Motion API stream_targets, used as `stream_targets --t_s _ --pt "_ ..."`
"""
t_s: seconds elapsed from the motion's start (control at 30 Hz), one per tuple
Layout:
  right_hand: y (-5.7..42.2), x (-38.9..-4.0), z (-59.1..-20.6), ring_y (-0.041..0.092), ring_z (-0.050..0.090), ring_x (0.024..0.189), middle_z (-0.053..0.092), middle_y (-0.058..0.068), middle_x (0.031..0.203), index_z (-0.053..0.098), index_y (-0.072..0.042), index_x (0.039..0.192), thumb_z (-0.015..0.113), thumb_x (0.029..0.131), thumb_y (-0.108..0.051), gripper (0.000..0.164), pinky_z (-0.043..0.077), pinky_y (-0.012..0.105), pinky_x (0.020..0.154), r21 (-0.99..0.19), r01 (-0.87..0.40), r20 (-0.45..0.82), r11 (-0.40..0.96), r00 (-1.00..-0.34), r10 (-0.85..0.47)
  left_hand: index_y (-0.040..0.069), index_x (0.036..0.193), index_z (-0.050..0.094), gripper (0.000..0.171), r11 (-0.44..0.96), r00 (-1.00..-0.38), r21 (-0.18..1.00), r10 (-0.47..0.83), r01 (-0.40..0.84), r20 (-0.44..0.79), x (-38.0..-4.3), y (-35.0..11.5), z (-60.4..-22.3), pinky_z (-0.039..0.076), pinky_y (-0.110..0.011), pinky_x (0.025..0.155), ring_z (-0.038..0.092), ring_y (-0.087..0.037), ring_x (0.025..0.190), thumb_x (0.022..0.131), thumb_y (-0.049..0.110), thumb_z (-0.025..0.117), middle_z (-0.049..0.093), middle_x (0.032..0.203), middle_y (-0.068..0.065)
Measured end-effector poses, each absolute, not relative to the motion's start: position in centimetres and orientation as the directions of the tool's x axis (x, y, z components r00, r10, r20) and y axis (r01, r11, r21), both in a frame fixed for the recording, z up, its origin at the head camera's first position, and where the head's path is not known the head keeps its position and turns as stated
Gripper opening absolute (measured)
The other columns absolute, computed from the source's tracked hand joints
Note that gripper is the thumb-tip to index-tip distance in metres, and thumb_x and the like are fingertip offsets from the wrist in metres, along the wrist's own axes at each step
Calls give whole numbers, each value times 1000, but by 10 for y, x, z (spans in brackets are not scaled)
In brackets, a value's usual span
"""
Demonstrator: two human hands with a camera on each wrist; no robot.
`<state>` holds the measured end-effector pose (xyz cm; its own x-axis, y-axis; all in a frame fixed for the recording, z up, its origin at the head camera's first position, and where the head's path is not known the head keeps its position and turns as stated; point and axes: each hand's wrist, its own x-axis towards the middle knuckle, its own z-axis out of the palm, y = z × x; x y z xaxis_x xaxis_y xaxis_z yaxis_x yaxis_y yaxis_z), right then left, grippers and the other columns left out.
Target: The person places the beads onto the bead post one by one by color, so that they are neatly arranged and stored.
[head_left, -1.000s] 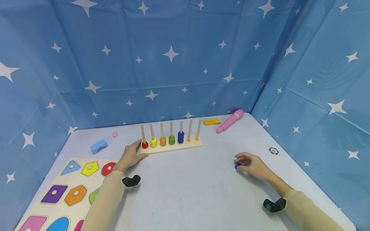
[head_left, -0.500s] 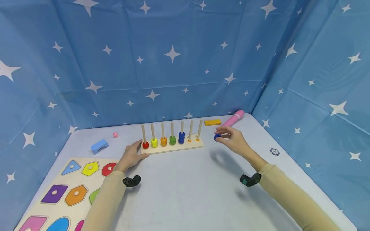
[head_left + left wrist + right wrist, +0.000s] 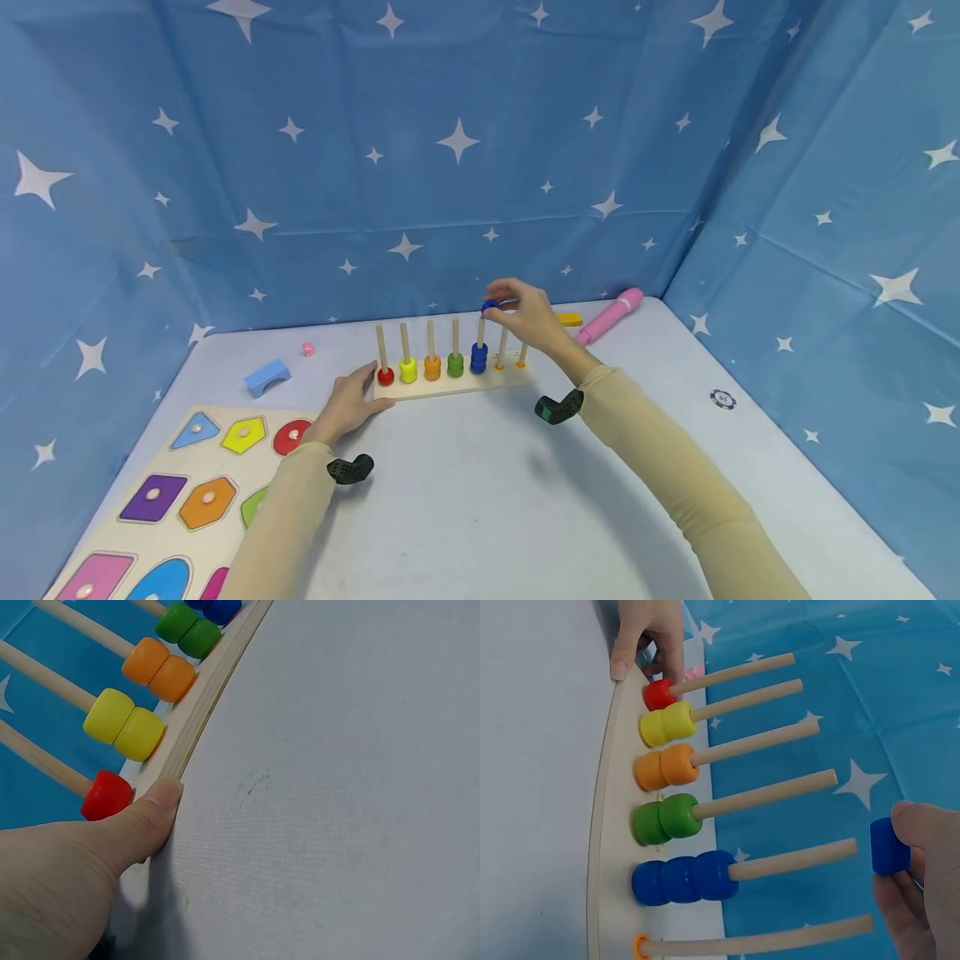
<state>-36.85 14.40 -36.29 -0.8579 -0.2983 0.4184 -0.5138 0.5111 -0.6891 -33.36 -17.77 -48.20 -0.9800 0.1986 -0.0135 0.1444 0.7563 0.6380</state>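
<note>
Grey table (image 3: pixel 480 500) walled by blue star-print cloth (image 3: pixel 450 125).

Near left: shape puzzle board (image 3: pixel 187 500) with coloured pieces.

Middle ground, left hand (image 3: pixel 348 406): fingers relaxed and nearly straight, thumb pressed against the front edge of the wooden peg rack (image 3: pixel 450 385) at its red-bead end, steadying it; position unchanged over the last second.

Rack: seven upright pegs carrying red, yellow, orange, green and blue beads; three blue beads (image 3: pixel 681 879) stacked on the fifth peg (image 3: pixel 795 859); the last two pegs are bare.

Right hand (image 3: pixel 528 317): thumb and fingertips pinch one blue bead (image 3: pixel 889 845). A second ago it was low at the table's right side; it has since carried the bead up to just off the fifth peg's tip, not yet threaded. Judgement: alignment with the peg is what remains.

Far: blue arch block (image 3: pixel 267 377), small pink cube (image 3: pixel 307 348), yellow block (image 3: pixel 570 319), pink marker (image 3: pixel 611 315); poker chip (image 3: pixel 722 399) at right.
</note>
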Motion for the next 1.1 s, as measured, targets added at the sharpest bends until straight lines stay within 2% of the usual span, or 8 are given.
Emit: stream_targets --t_s 0.37,0.5,0.63,0.87,1.1 --pt "137 -373 -368 20 63 95 67 8 105 57 -4 118 69 87 -12 35 52 30 84 -659 -489 377 572 -872 -312 1 148 26 84 758 -979 635 203 150 -11 -335 -172 -484 25 -52 108 27 -39 131 84 33 72 29 149 -21" --pt "137 -374 -368 22 62 96 67 9 104 57 -3 119 68 87 -12 35 51 33 86 -653 -511 389 559 -859 -332 1 148 26 85 758 -980 634 200 151 -5 -334 -172 -485 26 -52 107 28 -39 130 84 33 72 29 149 -21" --pt "141 -374 -368 20 62 95 68 9 104 59 -4 117 68 87 -11 32 52 32 86 -643 -528 418 554 -849 -324 2 148 25 85 757 -980 637 199 148 -9 -334 -172 -484 26 -52 108 28 -38 130 84 33 72 29 150 -20" --pt "166 -369 -370 18 63 95 67 8 105 61 -5 116 67 88 -12 29 51 28 85 -667 -515 464 539 -853 -240 2 148 25 85 761 -980 633 196 141 -18 -333 -174 -481 27 -53 107 29 -39 128 84 32 72 29 149 -21" --pt "210 -356 -381 24 62 99 66 12 106 61 -2 114 67 88 -13 29 51 33 88 -719 -484 482 499 -864 -144 3 149 24 85 758 -980 639 196 130 -32 -335 -177 -479 25 -53 108 27 -38 130 85 32 71 28 150 -19"
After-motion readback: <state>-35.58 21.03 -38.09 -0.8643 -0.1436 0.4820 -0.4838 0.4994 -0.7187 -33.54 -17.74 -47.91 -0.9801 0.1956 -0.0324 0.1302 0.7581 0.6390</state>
